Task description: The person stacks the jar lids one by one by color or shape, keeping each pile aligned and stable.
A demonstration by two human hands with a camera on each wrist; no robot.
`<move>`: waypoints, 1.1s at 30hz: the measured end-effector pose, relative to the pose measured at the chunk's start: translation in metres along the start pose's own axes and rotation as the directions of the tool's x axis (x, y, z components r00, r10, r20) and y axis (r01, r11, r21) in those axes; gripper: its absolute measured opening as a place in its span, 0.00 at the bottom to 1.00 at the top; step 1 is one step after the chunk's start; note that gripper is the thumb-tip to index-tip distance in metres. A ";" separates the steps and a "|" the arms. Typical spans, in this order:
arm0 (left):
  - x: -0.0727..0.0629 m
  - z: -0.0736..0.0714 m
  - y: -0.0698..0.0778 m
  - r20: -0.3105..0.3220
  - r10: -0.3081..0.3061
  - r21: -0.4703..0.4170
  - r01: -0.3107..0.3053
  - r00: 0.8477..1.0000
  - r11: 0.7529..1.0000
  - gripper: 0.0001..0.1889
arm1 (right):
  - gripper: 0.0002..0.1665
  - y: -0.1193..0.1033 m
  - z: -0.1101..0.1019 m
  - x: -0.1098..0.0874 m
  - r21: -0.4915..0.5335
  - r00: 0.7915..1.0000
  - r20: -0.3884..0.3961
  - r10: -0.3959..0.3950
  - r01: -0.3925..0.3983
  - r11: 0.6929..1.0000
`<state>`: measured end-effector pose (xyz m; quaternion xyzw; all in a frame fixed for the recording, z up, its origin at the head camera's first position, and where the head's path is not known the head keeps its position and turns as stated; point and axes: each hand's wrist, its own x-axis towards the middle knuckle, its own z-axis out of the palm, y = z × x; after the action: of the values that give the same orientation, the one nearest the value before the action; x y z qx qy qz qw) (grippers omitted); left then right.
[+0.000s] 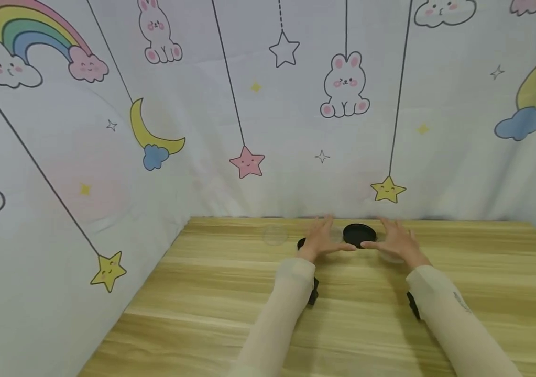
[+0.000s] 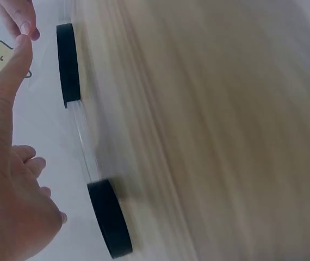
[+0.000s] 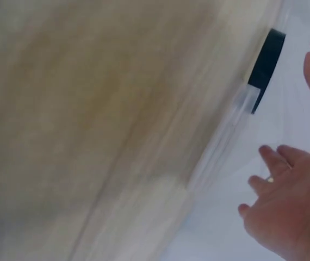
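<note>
My left hand (image 1: 320, 240) is held over the far part of the table with its fingers spread and thumb stretched inward. Mirroring it, my right hand (image 1: 396, 242) has spread fingers too, and the two thumb tips point at each other. Between the hands lies a shallow round black lid-like disc (image 1: 359, 235). A second black disc (image 2: 110, 218) is mostly hidden by my left hand in the head view. One clear round piece (image 2: 84, 141) lies between the black discs, and another clear piece (image 3: 225, 136) lies under my right hand. Both hands hold nothing.
Farther left on the wood-grain table (image 1: 201, 314) lies a further clear round piece (image 1: 274, 235). A white curtain (image 1: 296, 120) printed with rabbits, stars and moons hangs behind the table's back edge and along its left side.
</note>
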<state>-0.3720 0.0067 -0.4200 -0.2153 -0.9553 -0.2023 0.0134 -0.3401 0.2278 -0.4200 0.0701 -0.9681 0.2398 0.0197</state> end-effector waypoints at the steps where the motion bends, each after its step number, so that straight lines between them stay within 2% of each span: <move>1: 0.003 0.002 0.002 -0.007 0.003 -0.006 -0.003 1.000 1.000 0.54 | 0.67 0.002 -0.001 0.002 0.017 1.000 0.007 0.004 -0.004 1.000; 4: 0.013 0.008 0.007 -0.010 -0.001 0.006 0.001 1.000 1.000 0.53 | 0.68 0.006 -0.003 0.007 0.061 1.000 0.029 0.006 -0.007 0.998; 11: 0.028 0.014 0.017 0.013 -0.044 0.093 0.042 0.999 0.995 0.50 | 0.62 0.007 -0.002 0.010 0.132 0.993 0.115 0.026 -0.041 0.990; 14: 0.032 0.016 0.020 0.059 -0.074 0.062 0.071 0.995 0.996 0.49 | 0.58 0.008 0.000 0.009 0.162 0.991 0.129 0.037 -0.057 0.985; 17: 0.035 0.020 0.021 0.087 -0.088 -0.001 0.089 0.992 0.996 0.47 | 0.53 0.010 0.004 0.011 0.158 0.994 0.105 0.024 -0.040 0.987; 21: 0.037 0.021 0.021 0.081 -0.084 -0.050 0.088 0.993 0.995 0.44 | 0.50 0.014 0.008 0.015 0.148 0.996 0.082 0.023 -0.035 0.988; 27: 0.039 0.020 0.019 0.066 -0.064 -0.094 0.070 0.996 0.993 0.44 | 0.50 0.010 0.002 0.014 0.160 0.994 0.107 0.028 -0.045 0.986; 33: 0.039 0.011 0.016 0.015 0.003 -0.169 0.000 1.000 0.986 0.43 | 0.51 0.008 -0.007 0.014 0.250 0.991 0.133 0.024 -0.056 0.967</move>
<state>-0.3998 0.0407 -0.4199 -0.2180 -0.9345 -0.2812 -0.0120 -0.3548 0.2363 -0.4163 0.0678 -0.9301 0.3565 -0.0567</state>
